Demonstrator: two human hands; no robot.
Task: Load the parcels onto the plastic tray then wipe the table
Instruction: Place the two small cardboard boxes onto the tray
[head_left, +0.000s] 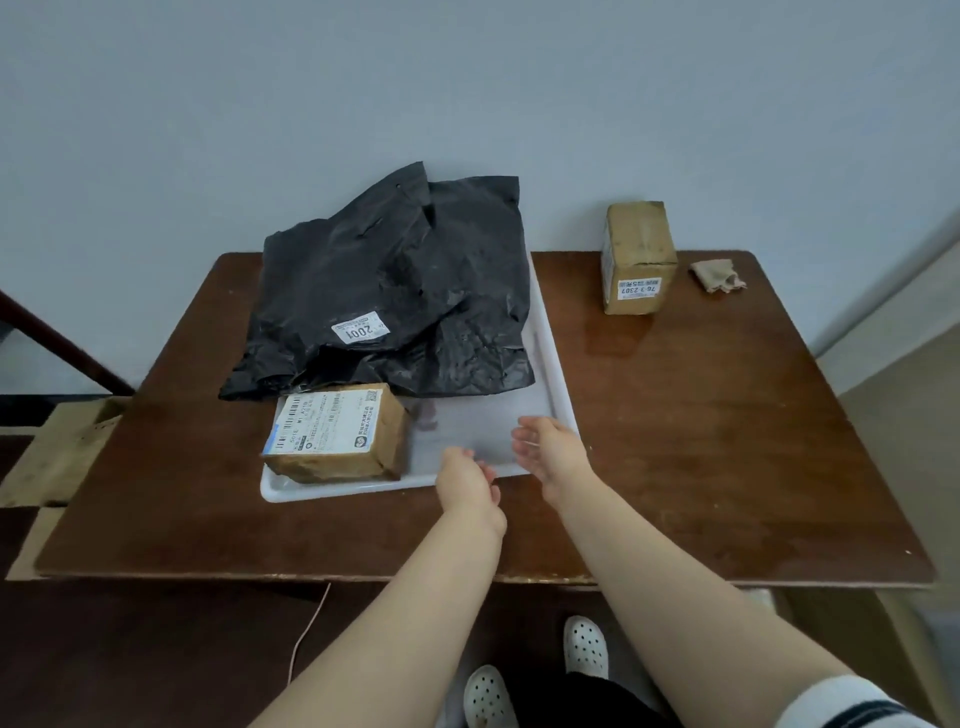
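A white plastic tray (545, 374) lies on the brown table (701, 441). On it rest a large black plastic parcel (400, 291) at the back and a brown box with a white label (337, 434) at the front left. A second brown box (638, 258) stands upright on the table at the back right, off the tray. A small beige cloth (717, 275) lies just right of that box. My left hand (467, 480) and my right hand (551, 451) hover over the tray's front right corner, fingers relaxed, holding nothing.
A pale wall rises directly behind the table. A wooden crate (62, 452) sits lower at the left. My white shoes (584, 647) show below the table's front edge, beside a thin cord (306, 634).
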